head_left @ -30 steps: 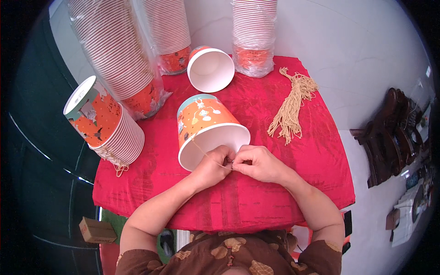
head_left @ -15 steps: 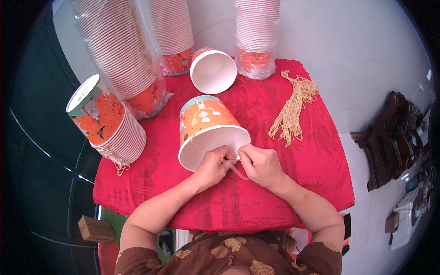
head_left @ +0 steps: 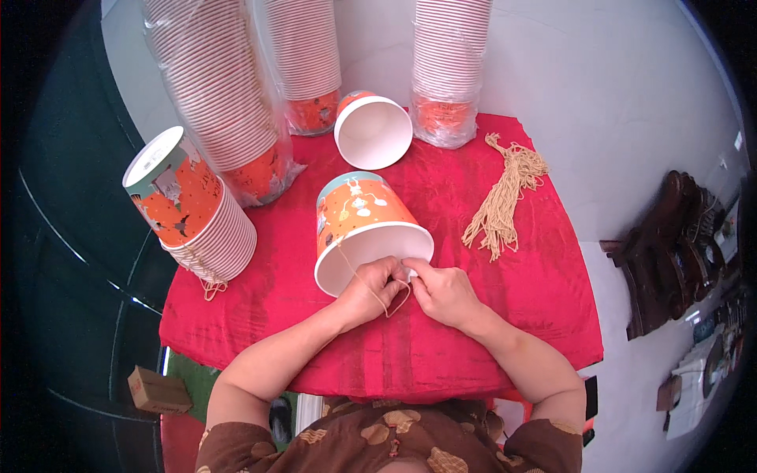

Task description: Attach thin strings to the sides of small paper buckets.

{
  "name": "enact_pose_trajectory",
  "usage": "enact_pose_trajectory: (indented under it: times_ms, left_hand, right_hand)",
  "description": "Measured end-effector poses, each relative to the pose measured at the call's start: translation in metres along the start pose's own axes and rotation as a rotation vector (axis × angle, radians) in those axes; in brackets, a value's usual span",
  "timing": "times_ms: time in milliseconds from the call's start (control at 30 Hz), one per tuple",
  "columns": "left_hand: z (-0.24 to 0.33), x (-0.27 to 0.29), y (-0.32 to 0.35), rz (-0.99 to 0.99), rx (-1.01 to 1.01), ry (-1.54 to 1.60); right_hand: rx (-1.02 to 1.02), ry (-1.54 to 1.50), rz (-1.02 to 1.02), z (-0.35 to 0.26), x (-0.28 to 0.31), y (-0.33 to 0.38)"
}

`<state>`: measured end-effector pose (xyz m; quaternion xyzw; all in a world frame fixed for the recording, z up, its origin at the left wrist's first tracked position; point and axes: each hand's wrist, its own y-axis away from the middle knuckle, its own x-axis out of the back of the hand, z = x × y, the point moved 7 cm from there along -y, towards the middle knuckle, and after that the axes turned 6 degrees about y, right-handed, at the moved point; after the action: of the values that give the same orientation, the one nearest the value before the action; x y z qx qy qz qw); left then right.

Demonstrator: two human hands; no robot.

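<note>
An orange paper bucket (head_left: 367, 206) with a white inside and a teal band lies on its side, its mouth toward me. From its left side a thin tan cord (head_left: 352, 266) runs down over my left hand and loops below the fingers. My left hand (head_left: 369, 290) pinches the cord near the lower right rim. Beside it, my right hand (head_left: 443, 292) is closed at that rim, thumb and forefinger pressed together around the cord's end, which the fingers partly hide.
A bundle of tan cords (head_left: 506, 197) lies at right. Nested buckets (head_left: 193, 206) stand upside down at left, cords hanging from them. Another bucket (head_left: 373, 132) lies behind, before tall plastic-wrapped stacks (head_left: 225, 102). All rest on a red-covered table (head_left: 520, 315).
The cord, blurred below my hands before, now hangs as a loop across my left hand from the bucket's left side. Both hands stay at the rim. The whole view has shifted slightly.
</note>
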<state>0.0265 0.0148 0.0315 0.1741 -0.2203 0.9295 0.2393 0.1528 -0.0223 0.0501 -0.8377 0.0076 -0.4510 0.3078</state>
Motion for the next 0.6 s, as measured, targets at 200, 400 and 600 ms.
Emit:
enact_pose_trajectory:
  times_ms: [200, 400, 600]
  left_hand:
    - [-0.004, -0.001, 0.0, -0.016, -0.013, -0.014]
    - [-0.001, 0.0, 0.0, -0.026, -0.012, -0.028]
    - [-0.002, -0.001, 0.0, -0.044, 0.011, -0.023]
  right_hand:
    - [0.017, -0.02, -0.017, 0.006, -0.008, 0.002]
    - [0.016, -0.098, 0.015, 0.01, -0.011, 0.002]
    - [0.041, -0.094, 0.015, 0.013, -0.013, 0.003]
